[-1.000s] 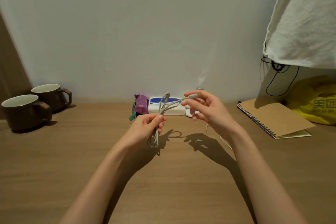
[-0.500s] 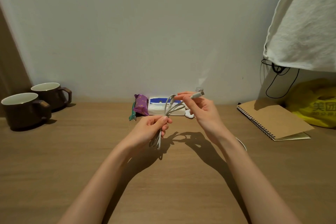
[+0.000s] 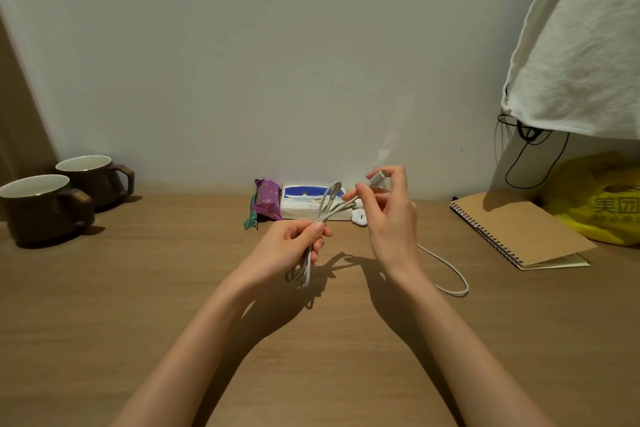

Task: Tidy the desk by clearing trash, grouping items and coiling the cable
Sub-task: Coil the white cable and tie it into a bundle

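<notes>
I see the wooden surface (image 3: 104,322) carrying two brown mugs (image 3: 45,208) at far left, a purple packet (image 3: 267,199) beside a tissue pack (image 3: 301,203) by the wall, and a spiral notebook (image 3: 519,229) and yellow bag (image 3: 602,198) at right.

On the yellow plastic bag (image 3: 602,218) at the far right we read the dark printed characters 美团, the second cut off by the frame edge; a smaller line of characters beneath them is too blurred to read. The blue-and-white tissue pack (image 3: 304,206) at the far centre and the purple packet (image 3: 266,199) just left of it carry printing, but we can make out no letter or number on either.
</notes>
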A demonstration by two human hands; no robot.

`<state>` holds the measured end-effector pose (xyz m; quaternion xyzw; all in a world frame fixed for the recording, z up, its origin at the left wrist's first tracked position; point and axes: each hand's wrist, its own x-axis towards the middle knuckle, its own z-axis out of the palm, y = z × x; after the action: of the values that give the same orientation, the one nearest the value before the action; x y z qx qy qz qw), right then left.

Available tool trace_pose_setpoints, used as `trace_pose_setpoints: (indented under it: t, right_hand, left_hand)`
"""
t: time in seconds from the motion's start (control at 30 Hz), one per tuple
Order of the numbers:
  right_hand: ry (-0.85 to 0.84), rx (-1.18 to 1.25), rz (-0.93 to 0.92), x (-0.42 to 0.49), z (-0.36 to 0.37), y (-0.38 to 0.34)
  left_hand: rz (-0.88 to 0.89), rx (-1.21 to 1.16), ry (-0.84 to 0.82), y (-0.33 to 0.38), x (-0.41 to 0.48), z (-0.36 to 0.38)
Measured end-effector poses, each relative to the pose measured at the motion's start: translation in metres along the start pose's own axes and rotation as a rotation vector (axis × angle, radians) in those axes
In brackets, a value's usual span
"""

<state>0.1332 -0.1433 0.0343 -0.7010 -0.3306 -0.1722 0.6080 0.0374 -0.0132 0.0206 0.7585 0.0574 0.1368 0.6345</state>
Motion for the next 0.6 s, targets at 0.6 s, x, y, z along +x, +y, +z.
trace_pose_setpoints:
  t: [0.6]
  right_hand:
    - [-0.116,-0.424,-0.185,0.004,-0.006,0.011]
  left_hand:
    - [0.419,0.812,0.399,-0.016,0.003,0.001]
